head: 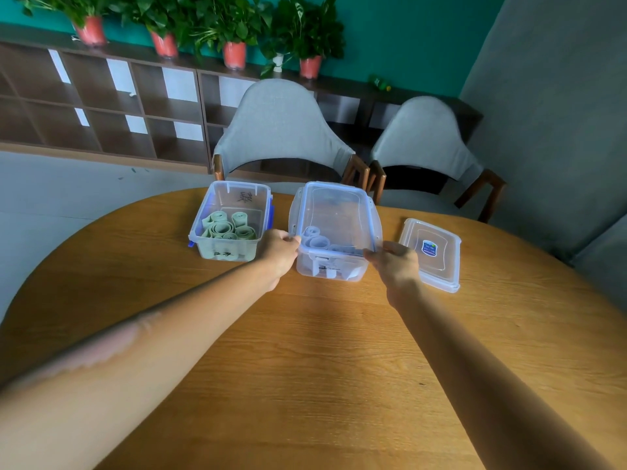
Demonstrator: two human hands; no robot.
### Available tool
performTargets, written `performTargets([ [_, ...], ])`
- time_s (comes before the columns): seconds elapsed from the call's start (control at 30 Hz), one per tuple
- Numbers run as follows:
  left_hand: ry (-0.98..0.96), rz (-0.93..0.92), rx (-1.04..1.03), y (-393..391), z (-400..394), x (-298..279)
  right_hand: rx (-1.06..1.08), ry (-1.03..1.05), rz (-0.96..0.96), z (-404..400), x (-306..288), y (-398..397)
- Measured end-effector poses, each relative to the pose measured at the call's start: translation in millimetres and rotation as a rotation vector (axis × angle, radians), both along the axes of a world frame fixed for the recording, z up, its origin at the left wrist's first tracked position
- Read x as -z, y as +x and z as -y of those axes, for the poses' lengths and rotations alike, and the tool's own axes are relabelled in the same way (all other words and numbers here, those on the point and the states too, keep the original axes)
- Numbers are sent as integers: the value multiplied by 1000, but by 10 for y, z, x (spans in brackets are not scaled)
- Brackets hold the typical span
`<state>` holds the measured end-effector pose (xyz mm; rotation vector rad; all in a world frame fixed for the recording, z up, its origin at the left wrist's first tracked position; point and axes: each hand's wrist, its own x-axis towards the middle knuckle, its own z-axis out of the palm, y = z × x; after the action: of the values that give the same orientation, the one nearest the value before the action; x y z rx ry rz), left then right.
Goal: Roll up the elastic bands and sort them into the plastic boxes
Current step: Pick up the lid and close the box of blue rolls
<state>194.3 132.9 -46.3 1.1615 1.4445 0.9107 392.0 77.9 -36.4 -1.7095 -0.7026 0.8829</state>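
Note:
Two clear plastic boxes stand on the wooden table. The left box [207, 237] is uncovered and holds several rolled green elastic bands [228, 226]. The right box [307, 266] holds rolled pale blue bands [317, 239] seen through a clear lid [339, 212] that rests on top. My left hand [279, 250] pinches the lid's near left corner. My right hand [395, 262] pinches its near right corner.
A second clear lid [432, 254] with a blue sticker lies flat on the round wooden table [305, 351], right of the boxes. Two grey chairs [281, 130] stand behind the table's far edge. A shelf with potted plants runs along the back wall.

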Motion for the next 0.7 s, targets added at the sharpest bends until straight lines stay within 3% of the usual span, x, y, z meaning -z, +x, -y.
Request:
performTargets([
  [0.7,78,-171,-55,-279,850,14,-97,56,-10,835,164,-77],
])
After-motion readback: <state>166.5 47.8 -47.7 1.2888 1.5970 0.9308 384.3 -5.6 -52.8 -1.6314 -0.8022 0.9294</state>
